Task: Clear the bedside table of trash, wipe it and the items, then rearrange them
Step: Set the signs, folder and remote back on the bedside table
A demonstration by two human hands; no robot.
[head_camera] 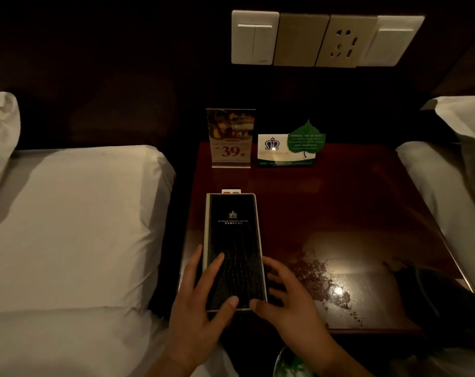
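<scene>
Black folder [233, 240] lay near-left on bedside table [339, 200], left hand [198, 317] and right hand [290, 300] spread-fingered against its cover and edges, small card [231, 191] mostly hidden behind its far end, dark object [432, 295] at right unreadable.

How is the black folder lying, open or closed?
Closed: the black folder lies flat on the bedside table, crested front cover up, only one panel showing.

Bedside table [366, 213] right half bare; price stand [230, 137], leaf card [288, 151] block rear.
</scene>
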